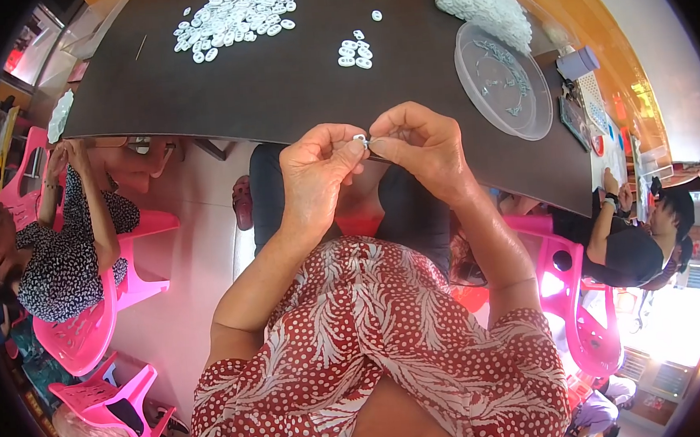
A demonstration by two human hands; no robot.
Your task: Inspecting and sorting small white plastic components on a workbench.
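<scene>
My two hands meet just past the table's near edge. Between the thumb and fingers of my left hand (315, 176) is a small white oval piece (359, 138). My right hand (426, 146) is closed in a pinch against that piece; what its fingertips hold is too small to make out. Farther on the dark table (294, 94), a few more white oval pieces with holes (354, 54) lie in a small group. A large heap of the same pieces (234, 21) is spread at the far left.
To the right stands a round clear plastic tray (470, 83) with small greyish parts in it. Behind it lies a clear bag of white pieces (481, 6). A person sits on a pink chair (77, 339) at left; another person (640, 241) works at right.
</scene>
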